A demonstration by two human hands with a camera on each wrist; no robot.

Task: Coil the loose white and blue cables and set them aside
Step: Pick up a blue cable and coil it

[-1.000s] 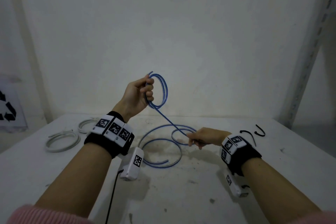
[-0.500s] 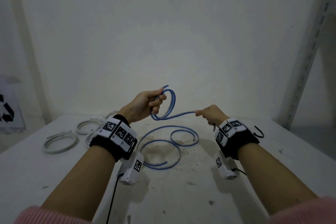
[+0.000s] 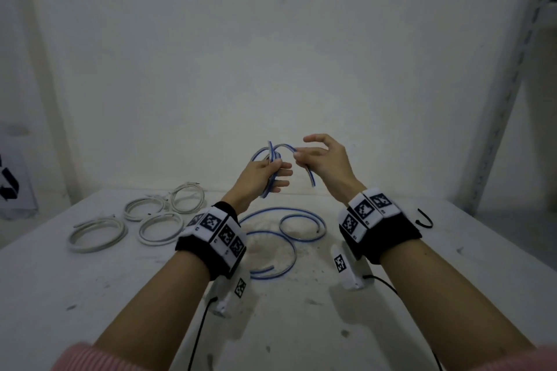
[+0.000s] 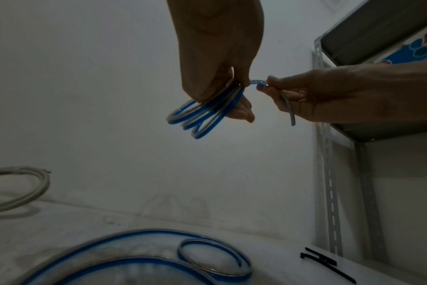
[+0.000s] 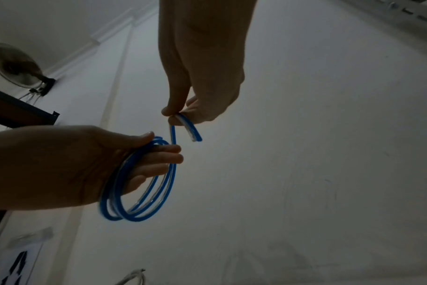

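My left hand [image 3: 265,173] [image 4: 222,84] [image 5: 124,160] grips a small coil of blue cable [image 3: 272,159] [image 4: 202,115] [image 5: 144,192] held up above the table. My right hand [image 3: 319,156] [image 4: 305,96] [image 5: 183,113] pinches the cable's free end between thumb and forefinger, close beside the coil; the short tail [image 3: 310,179] [image 5: 193,131] hangs below it. More blue cable [image 3: 289,235] [image 4: 159,254] lies in loose loops on the white table [image 3: 301,325] under my wrists. Several coiled white cables [image 3: 144,223] lie at the left.
A black hook-shaped piece [image 3: 425,220] [image 4: 322,264] lies at the table's right. A metal shelf upright [image 3: 512,75] [image 4: 329,183] stands on the right, the wall [image 3: 241,54] close behind. A sign with black arrows [image 3: 12,187] leans at far left.
My right hand has risen from the table to the coil, bringing the cable's last stretch up. The left hand's coil has gained turns and the straight run between the hands is gone.
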